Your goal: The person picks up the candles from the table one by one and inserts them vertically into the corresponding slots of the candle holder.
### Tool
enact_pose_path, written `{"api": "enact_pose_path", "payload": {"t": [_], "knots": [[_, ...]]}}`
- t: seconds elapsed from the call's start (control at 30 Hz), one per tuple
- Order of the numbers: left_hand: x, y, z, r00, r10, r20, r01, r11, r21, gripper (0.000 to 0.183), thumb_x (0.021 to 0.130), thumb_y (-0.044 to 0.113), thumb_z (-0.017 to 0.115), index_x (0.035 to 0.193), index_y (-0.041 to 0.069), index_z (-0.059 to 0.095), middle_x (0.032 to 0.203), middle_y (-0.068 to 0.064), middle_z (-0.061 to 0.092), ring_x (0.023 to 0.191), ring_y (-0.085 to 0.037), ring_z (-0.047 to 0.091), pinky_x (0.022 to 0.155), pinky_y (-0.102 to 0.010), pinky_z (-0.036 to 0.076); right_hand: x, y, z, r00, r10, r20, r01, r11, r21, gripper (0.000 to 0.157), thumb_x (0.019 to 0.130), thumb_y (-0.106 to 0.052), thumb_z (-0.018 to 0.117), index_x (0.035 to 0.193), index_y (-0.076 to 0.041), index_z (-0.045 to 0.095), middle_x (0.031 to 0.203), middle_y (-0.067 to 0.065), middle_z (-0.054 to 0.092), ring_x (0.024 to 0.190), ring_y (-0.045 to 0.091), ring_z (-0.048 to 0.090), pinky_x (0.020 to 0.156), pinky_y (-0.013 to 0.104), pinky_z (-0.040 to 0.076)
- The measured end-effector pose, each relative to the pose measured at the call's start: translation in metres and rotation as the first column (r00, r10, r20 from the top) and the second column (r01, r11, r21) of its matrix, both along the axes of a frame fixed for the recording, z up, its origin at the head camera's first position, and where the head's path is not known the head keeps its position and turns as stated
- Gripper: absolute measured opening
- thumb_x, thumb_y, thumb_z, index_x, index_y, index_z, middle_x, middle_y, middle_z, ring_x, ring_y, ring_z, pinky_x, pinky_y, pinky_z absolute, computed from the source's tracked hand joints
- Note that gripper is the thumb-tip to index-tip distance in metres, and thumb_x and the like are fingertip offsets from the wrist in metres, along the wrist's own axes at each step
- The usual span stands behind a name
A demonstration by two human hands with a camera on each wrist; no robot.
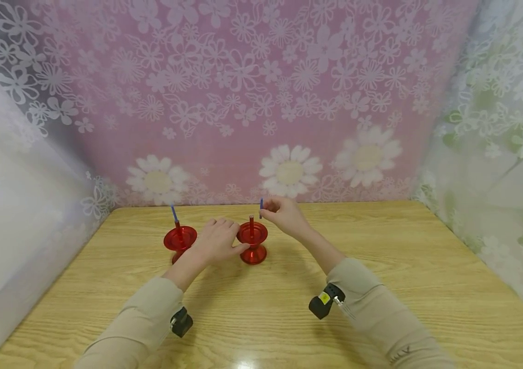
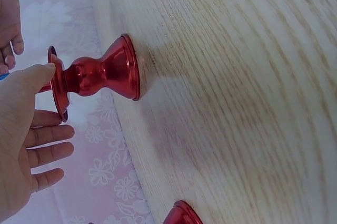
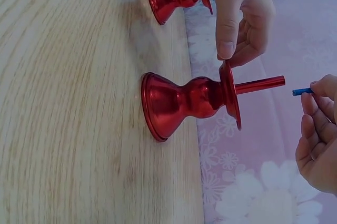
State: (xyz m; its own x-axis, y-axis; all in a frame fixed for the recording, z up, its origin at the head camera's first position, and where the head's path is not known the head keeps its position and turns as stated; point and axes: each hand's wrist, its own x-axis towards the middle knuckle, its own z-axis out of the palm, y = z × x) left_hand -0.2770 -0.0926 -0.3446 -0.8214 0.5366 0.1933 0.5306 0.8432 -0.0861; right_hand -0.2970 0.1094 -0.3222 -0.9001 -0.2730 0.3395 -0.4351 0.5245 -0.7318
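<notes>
A shiny red candle holder (image 1: 254, 254) stands upright on the table, with a wide dish and a thin tube rising from its middle. My left hand (image 1: 217, 240) pinches the left edge of the dish between thumb and forefinger, the other fingers loosely spread, as the left wrist view shows. Between the thumb and fingertips of my right hand (image 1: 284, 215) is a thin blue candle (image 1: 261, 205), held upright just right of the tube's top. In the right wrist view the candle's lower end (image 3: 301, 92) points at the tube (image 3: 260, 84), a small gap apart.
Left of my left hand stands a second red candle holder (image 1: 180, 239), its base partly behind my forearm. A blue candle (image 1: 174, 212) leans slightly in its tube. The wooden table (image 1: 381, 246) ends at a flowered pink backdrop (image 1: 243, 102).
</notes>
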Motion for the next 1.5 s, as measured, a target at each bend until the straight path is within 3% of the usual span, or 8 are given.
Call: {"api": "enact_pose_path", "payload": {"t": [0.37, 0.8, 1.5], "knots": [[-0.001, -0.001, -0.003, 1.0, 0.005, 0.017, -0.005, 1.0, 0.005, 0.044, 0.087, 0.051, 0.056, 0.1, 0.01, 0.06, 0.096, -0.002, 0.061, 0.091, -0.023, 0.052, 0.082, -0.039, 0.038, -0.004, -0.013, 0.002, 1.0, 0.023, -0.017, -0.024, 0.999, -0.037, 0.009, 0.088, -0.012, 0.063, 0.092, -0.004, 0.065, 0.081, 0.004, 0.061, 0.075, 0.018, 0.054, 0.065, 0.03, 0.044], [0.0, 0.001, -0.001, 1.0, 0.003, 0.025, -0.003, 1.0, -0.006, 0.045, 0.087, 0.05, 0.056, 0.103, 0.008, 0.061, 0.1, -0.004, 0.061, 0.095, -0.025, 0.053, 0.086, -0.041, 0.039, -0.006, -0.018, 0.001, 1.0, 0.011, -0.007, -0.011, 1.0, -0.001, 0.01, 0.089, -0.015, 0.063, 0.092, -0.007, 0.066, 0.083, 0.003, 0.062, 0.08, 0.018, 0.056, 0.068, 0.031, 0.045], [0.0, 0.0, 0.0, 1.0, -0.003, -0.004, 0.003, 1.0, -0.004, 0.042, 0.087, 0.05, 0.057, 0.099, 0.009, 0.061, 0.093, -0.002, 0.06, 0.089, -0.022, 0.053, 0.081, -0.038, 0.038, -0.008, -0.019, 0.002, 0.99, 0.055, -0.133, -0.043, 0.995, 0.093, 0.007, 0.089, -0.012, 0.062, 0.085, -0.008, 0.067, 0.08, 0.002, 0.061, 0.078, 0.017, 0.056, 0.068, 0.032, 0.046]]}}
